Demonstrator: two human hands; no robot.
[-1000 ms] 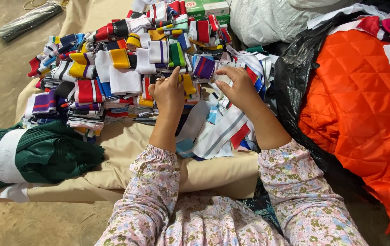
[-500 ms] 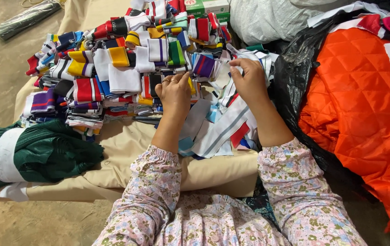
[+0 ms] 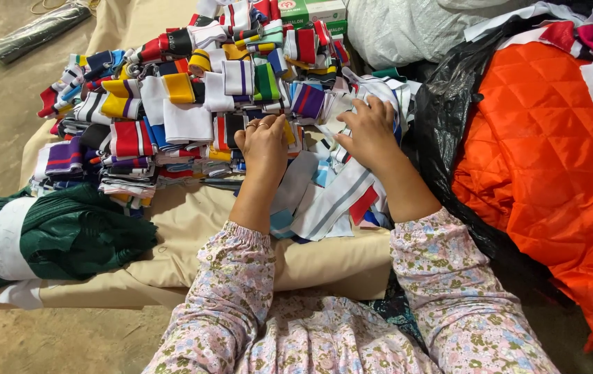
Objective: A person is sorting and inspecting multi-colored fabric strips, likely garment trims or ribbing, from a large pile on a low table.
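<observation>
Left hand [image 3: 263, 142] pinches a striped knit cuff [image 3: 289, 135], fingers together; right hand [image 3: 369, 131] at three o'clock spreads fingers, pinning loose pieces [image 3: 331, 201]

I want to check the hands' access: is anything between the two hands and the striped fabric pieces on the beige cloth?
Nothing visible does. The left hand and the right hand both rest directly on the striped fabric pieces, with no other thing lying over them there.
</observation>
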